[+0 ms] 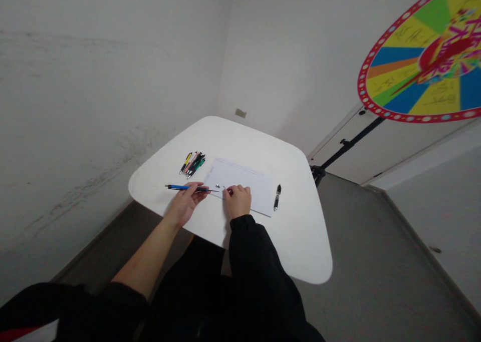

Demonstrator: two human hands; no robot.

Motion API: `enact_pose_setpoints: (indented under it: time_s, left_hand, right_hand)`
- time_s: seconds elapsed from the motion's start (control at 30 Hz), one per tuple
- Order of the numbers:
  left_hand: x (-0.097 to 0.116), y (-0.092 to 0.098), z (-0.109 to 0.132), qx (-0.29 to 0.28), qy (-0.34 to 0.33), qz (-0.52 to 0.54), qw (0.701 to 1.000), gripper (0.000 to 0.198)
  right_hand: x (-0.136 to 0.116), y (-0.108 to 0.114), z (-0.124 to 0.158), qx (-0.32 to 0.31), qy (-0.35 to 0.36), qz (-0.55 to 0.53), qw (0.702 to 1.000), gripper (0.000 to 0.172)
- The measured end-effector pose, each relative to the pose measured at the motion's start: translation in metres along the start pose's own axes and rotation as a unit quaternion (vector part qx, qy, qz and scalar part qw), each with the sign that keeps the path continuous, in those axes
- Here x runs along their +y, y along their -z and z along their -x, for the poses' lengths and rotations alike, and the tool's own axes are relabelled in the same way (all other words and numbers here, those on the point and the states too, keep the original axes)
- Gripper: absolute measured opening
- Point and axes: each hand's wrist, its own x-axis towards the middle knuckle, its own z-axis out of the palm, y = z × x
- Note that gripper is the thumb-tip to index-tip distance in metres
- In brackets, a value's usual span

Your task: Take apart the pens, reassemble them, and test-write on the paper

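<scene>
A blue pen (pixel 180 187) with a black grip lies across the fingers of my left hand (pixel 187 202), which is closed around it. Its front end points right, and a thin refill (pixel 213 191) sticks out there, bare. To the right, my right hand (pixel 238 200) is bent in a pinch over the white paper (pixel 259 189). A small pale tip shows at its fingertips, too small to name. Between the two hands a small silvery piece (pixel 218 186) rests on the paper, touched by neither.
Several pens (pixel 193 164) lie in a bunch at the table's left. One black pen (pixel 277 198) lies right of the paper. The white table (pixel 300 242) has rounded corners and stands near the walls. A colourful prize wheel (pixel 406 76) on a black stand rises at the right.
</scene>
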Motion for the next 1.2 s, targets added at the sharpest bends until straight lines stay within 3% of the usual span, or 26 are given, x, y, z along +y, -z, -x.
enact_pose_setpoints:
  time_s: [0.5, 0.73, 0.97, 1.2]
  left_hand:
    - [0.0, 0.001, 0.0, 0.0, -0.002, -0.012, 1.0, 0.022]
    - [0.0, 0.0, 0.0, 0.0, -0.004, -0.009, 1.0, 0.022]
    - [0.0, -0.001, 0.001, -0.011, -0.011, -0.009, 1.0, 0.025]
    - [-0.001, 0.0, 0.001, -0.012, -0.007, -0.02, 1.0, 0.025]
  right_hand:
    - [0.006, -0.006, 0.0, 0.057, 0.031, -0.035, 0.997, 0.017]
    - [0.006, 0.001, 0.004, 0.09, 0.093, -0.087, 0.988, 0.027]
    - [-0.001, 0.01, 0.014, 0.041, 0.214, -0.185, 0.958, 0.018]
    - [-0.002, 0.009, 0.014, 0.035, 0.216, -0.169, 0.961, 0.016]
